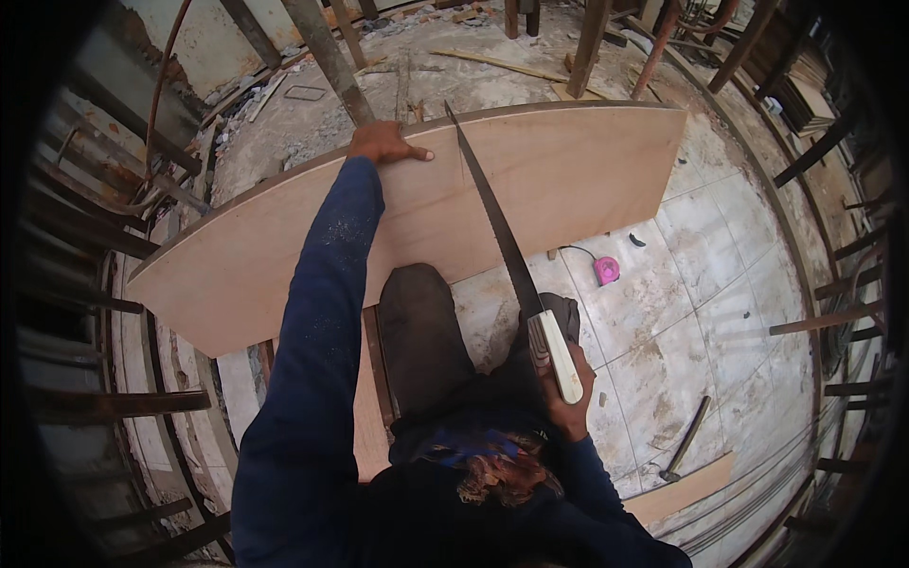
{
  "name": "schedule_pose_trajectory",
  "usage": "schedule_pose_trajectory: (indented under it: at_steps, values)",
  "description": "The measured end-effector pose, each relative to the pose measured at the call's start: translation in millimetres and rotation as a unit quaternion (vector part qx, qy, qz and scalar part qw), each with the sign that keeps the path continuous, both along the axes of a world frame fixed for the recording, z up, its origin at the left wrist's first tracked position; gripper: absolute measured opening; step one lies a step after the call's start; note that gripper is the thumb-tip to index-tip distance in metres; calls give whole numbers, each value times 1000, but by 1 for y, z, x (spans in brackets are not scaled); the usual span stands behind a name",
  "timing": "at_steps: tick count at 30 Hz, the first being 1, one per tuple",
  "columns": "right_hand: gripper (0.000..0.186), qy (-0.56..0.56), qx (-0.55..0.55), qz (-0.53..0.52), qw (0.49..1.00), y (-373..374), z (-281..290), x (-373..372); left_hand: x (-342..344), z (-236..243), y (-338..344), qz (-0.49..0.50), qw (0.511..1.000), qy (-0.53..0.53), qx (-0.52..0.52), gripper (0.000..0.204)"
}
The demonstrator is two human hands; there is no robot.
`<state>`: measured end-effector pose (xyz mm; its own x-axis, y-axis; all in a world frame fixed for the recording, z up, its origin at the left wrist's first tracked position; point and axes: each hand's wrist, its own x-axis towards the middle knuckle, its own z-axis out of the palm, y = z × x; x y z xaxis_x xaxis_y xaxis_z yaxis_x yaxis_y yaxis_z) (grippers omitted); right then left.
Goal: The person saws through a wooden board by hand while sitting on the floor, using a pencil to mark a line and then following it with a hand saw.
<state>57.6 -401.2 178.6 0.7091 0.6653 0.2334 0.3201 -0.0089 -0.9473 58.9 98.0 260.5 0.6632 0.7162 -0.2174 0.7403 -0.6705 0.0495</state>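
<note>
A long plywood board lies across in front of me, over my knees' far side. My left hand grips its far edge, the fingers over the edge and the thumb stretched along the top face. In my right hand is a hand saw, held by its white handle near my right knee. The blade points away from me and slants across the board, its tip at the far edge, just right of my left hand. Beside the blade runs a faint dark line; whether it is a mark or a cut I cannot tell.
On the dusty tiled floor to the right lie a pink tape measure, a hammer and a plywood strip. Upright props stand beyond the board, among rubble and scrap wood. Several timbers crowd the left side.
</note>
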Motion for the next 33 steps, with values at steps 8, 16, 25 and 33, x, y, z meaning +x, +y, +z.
schedule_pose_trajectory:
  at_steps: [8,16,25,33]
  values:
    - [41,13,129,-26,991,202,35,85,8,9,-44,-38,997,-38,49,105]
    - [47,49,15,-8,999,2,2,-6,-5,-1,-20,0,999,-41,34,106]
    - [39,20,113,-20,993,204,35,85,-1,13,-59,-15,998,-40,41,108]
    - [43,25,40,-4,999,1,0,-2,-8,4,-31,-2,998,-40,43,105]
